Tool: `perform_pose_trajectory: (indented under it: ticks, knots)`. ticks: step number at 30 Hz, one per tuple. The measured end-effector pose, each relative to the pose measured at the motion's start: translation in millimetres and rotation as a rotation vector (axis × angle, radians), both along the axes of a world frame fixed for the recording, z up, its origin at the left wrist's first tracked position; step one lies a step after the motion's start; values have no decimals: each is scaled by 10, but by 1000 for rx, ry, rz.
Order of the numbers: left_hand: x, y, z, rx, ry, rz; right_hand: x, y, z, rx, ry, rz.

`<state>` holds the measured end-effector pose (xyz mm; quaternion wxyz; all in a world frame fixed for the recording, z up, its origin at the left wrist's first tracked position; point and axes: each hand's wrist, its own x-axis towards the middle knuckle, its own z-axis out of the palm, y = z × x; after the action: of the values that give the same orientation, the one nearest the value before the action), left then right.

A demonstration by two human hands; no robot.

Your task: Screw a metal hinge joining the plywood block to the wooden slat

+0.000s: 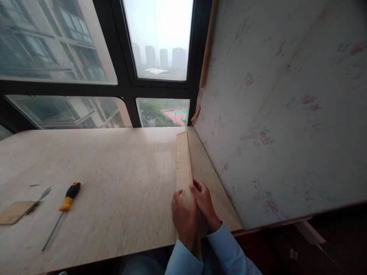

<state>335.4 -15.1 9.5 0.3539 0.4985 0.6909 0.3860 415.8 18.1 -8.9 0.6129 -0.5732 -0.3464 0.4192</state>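
Wooden board (183, 160): well right of the screwdriver (66, 202); probably light, stiff, not slippery.
Left hand (185, 215): clasped around the board's left edge.
Right hand (204, 202): pinching its right edge.
Long edges: likely the surest hold.

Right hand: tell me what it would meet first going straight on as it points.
The board: the right hand points forward and left across its right edge, apparently touching it already, though exact contact is unclear.
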Motion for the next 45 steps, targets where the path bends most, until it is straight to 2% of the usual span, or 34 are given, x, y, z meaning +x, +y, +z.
perform_pose_trajectory:
  ticks: [7,13,18,24,29,32,36,40,45]
  knots:
    - [281,-69,118,-56,-239,-200,522,-34,-142,-71,-110,-46]
    - [363,-102,154,-86,-308,-299,765,-19,-227,-154,-233,38]
    - [362,-58,90,-151,-326,-365,860,77,-105,-168,-361,166]
    - [339,0,10,-101,-399,-338,964,141,83,-175,-545,339]
    - [267,38,-73,-90,-494,-326,996,102,207,-237,-712,409]
    - [138,64,-132,-82,-576,-362,996,79,309,-277,-843,469]
    - [-187,93,-211,-98,-600,-393,980,45,411,-328,-998,552]
    - [-609,118,-292,-87,-589,-344,965,-3,418,-336,-1000,542]
    - [-1086,127,-331,-84,-618,-226,935,-42,367,-301,-897,587]
